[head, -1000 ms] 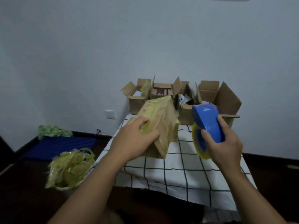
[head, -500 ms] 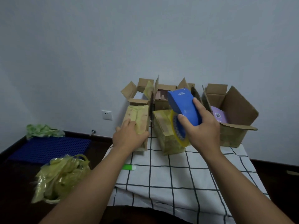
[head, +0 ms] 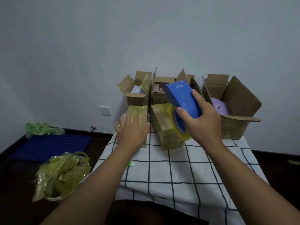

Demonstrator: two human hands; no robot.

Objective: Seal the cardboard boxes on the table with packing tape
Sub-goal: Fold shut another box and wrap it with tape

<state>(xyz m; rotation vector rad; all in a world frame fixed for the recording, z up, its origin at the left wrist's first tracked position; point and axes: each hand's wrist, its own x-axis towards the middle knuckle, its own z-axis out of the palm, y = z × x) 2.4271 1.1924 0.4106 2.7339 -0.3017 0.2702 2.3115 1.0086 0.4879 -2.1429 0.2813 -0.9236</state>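
Observation:
My right hand grips a blue tape dispenser with a yellowish tape roll, held above a taped box in the middle of the table. My left hand lies flat with straight fingers against a second taped box at the table's left edge. Behind them stand three open cardboard boxes: a left one, a middle one and a large right one with a purple item inside.
The table carries a white cloth with a dark grid. A small green-and-white object lies on it near my left forearm. A bin of crumpled yellow tape and a blue mat are on the floor at left.
My left hand has set the taped box down at the table's left edge and now lies flat on it. My right hand carried the dispenser left, over the middle taped box.

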